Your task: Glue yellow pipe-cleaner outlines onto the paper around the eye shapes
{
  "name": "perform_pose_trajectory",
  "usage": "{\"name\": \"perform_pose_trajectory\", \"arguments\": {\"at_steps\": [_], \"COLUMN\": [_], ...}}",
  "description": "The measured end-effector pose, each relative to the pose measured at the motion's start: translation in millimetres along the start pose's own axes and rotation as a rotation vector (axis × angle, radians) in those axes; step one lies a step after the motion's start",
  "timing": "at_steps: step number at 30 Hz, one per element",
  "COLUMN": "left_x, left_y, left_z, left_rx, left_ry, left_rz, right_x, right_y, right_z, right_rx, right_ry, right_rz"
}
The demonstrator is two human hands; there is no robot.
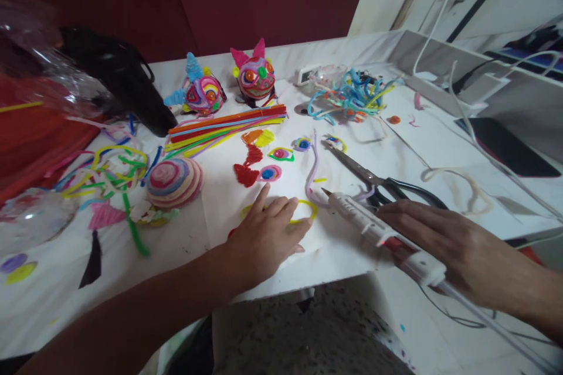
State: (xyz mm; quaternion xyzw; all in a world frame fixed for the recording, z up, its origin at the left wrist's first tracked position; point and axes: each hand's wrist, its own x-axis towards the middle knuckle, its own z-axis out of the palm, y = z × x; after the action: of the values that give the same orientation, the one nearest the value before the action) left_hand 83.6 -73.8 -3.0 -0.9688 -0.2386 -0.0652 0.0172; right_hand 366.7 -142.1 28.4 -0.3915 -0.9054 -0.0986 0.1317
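My left hand lies over a yellow pipe cleaner loop, fingers spread and touching the paper. My right hand is closed around a white corded electric tool with a dark pointed tip and a small red light; its exact kind is unclear. Black-handled scissors lie open beyond it, partly hidden. Just past my left fingertips sit small eye-shaped pieces, one pink and blue, another green-edged. Red fuzzy pieces lie beside them. A lilac pipe cleaner curves between the hands.
Straight pipe cleaners are bundled behind. Two colourful animal heads stand at the back. A striped dome and loose pipe cleaners lie left, a tangled heap back right. A phone and cords lie right.
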Motion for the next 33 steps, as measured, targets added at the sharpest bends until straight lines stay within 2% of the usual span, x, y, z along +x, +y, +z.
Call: {"name": "perform_pose_trajectory", "arguments": {"at_steps": [3,5,9,12,19,25,29,33], "left_x": [0,0,1,1,1,-1,-1,-2], "left_y": [0,0,0,0,0,-1,0,-1], "left_z": [-0.3,-0.4,-0.9,-1.0,0.1,2.5,3.2,4.3], "left_rx": [-0.004,-0.005,-0.003,-0.003,-0.001,0.000,-0.001,0.007], "left_ry": [0.002,0.003,-0.009,-0.012,-0.017,0.019,0.033,0.038], "left_rz": [0.003,-0.001,-0.008,-0.006,-0.007,0.002,0.003,0.008], "right_x": [-1,0,3,7,5,27,50,58], "right_y": [3,7,16,17,10,-7,-16,-16], "right_z": [5,11,25,31,29,13,23,37], "right_rx": [-0.188,-0.288,-0.469,-0.496,-0.439,-0.159,0.051,0.042], "right_ry": [0.015,-0.019,-0.165,-0.220,-0.233,-0.123,-0.114,-0.131], "right_rz": [-0.111,-0.112,-0.042,0.033,0.128,0.093,0.023,-0.006]}}
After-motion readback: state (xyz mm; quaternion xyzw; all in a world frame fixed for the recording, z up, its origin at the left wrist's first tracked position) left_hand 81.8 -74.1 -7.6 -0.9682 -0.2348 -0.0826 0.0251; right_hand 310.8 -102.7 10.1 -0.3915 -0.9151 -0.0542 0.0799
